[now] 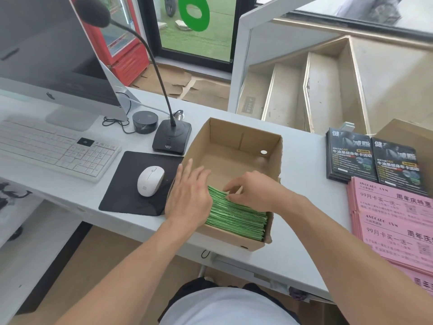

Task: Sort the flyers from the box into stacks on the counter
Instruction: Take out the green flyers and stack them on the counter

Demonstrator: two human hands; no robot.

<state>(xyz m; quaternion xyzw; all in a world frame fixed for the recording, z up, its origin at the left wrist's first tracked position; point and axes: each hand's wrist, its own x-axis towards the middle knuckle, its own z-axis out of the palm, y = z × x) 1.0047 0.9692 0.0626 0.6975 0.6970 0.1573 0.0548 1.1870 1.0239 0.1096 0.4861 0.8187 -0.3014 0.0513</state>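
An open cardboard box [274,158] stands on the white counter [302,184]. A thick row of green flyers [236,216] stands on edge in its near half; the far half is bare. My left hand [189,195] lies flat with straight fingers against the left side of the green flyers. My right hand [248,191] reaches in from the right, its curled fingertips pinching the top edges of the flyers. On the counter to the right lie two stacks of dark flyers [372,160] and stacks of pink flyers [396,221].
A white mouse [150,180] on a black pad [131,184] lies just left of the box. Behind it stand a gooseneck microphone base [171,137], a round black speaker [144,121], a white keyboard [51,148] and a monitor [54,62]. A small metal disc [264,152] lies in the box.
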